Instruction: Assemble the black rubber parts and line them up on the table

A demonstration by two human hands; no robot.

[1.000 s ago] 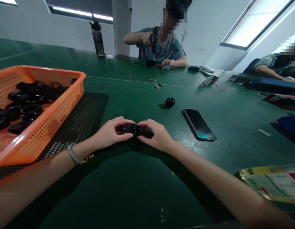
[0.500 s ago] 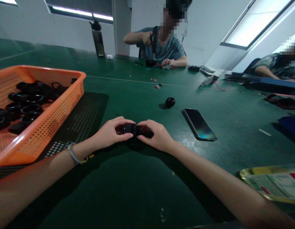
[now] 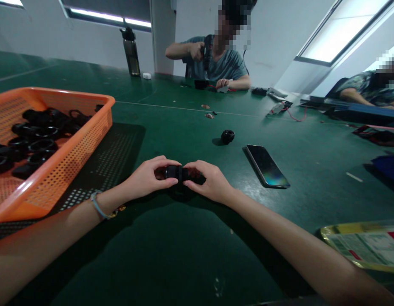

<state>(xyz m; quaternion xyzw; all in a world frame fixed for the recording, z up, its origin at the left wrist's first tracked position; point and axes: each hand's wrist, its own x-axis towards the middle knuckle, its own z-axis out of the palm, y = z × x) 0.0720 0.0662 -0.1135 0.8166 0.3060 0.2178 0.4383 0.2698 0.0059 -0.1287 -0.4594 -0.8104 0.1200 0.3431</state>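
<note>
Black part: mostly covered by the fingers of the left hand and right hand; shape not readable. Orange basket: cut off by the picture's left edge; black rings inside too dim to count. Yellow-rimmed tray: cut off at the right edge, label print illegible. Small bits near the table's far edge: too small to tell.

matt green table, perforated orange plastic basket, glossy phone.
</note>
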